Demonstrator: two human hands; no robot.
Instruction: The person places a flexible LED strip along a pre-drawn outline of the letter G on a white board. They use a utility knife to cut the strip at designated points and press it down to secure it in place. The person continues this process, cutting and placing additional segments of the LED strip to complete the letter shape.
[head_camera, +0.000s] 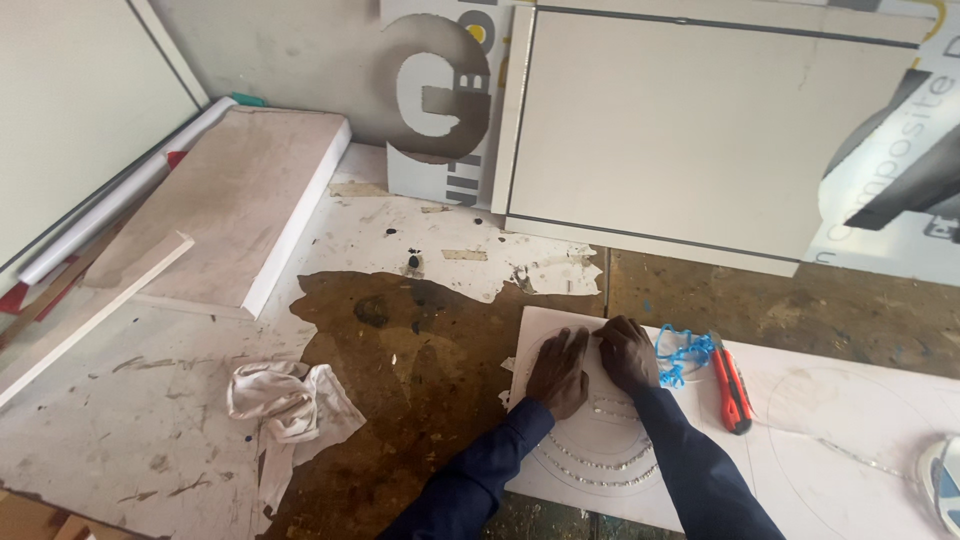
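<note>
My left hand (560, 368) lies flat, palm down, on a white board (800, 450) marked with cut curved lines. My right hand (628, 352) presses on the same board just to the right, fingers bent over the upper arc of the cut circle. Both arms wear dark blue sleeves. A red utility knife (733, 385) lies on the board to the right of my right hand. Between the knife and that hand sits a tangle of blue cord (683, 352). Neither hand holds anything.
A crumpled white rag (285, 402) lies on the worn, stained worktable (400, 350) to the left. Thick white panels (230, 200) lean at the far left. A large white sheet (690, 130) and printed sign boards stand against the back wall.
</note>
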